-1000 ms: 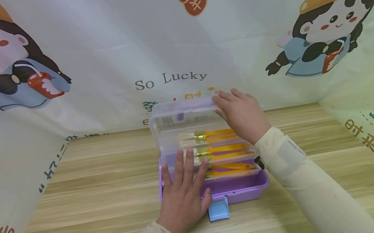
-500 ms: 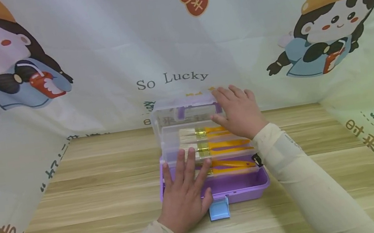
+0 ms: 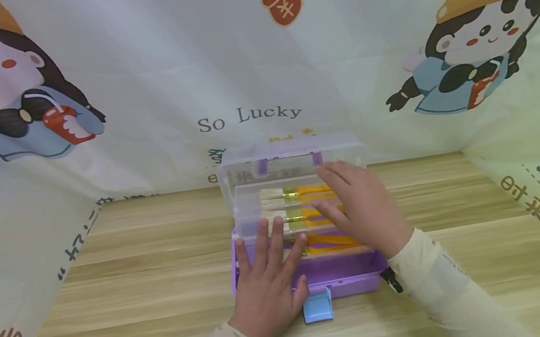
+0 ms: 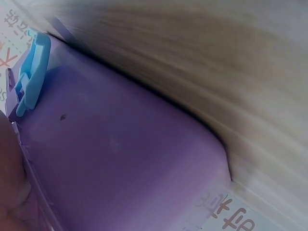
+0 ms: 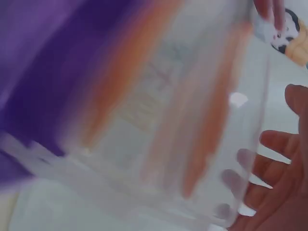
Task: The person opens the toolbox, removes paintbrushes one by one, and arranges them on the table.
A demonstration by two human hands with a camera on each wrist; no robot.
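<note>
A purple plastic box [image 3: 352, 285] stands with its translucent lid [image 3: 288, 148] raised at the back. Clear tiered trays [image 3: 248, 206] inside hold several flat paintbrushes [image 3: 295, 218] with pale bristles and orange handles. My left hand [image 3: 268, 294] rests with spread fingers over the box's front left edge. Over the right part of the trays is my right hand [image 3: 366, 209], its fingers extended and hiding some brush handles. The right wrist view shows fingers [image 5: 274, 166] beside a clear plastic edge, some seen through it; whether they touch it I cannot tell.
A blue latch [image 3: 317, 306] hangs down at the box's front. The box stands on a wood-grain table [image 3: 137, 293]. A printed cloth [image 3: 157, 80] with cartoon figures rises behind and at both sides.
The right hand has left the lid's upper edge and come down and toward the front. The lid and trays tipped slightly farther back earlier. The left hand has stayed in place.
</note>
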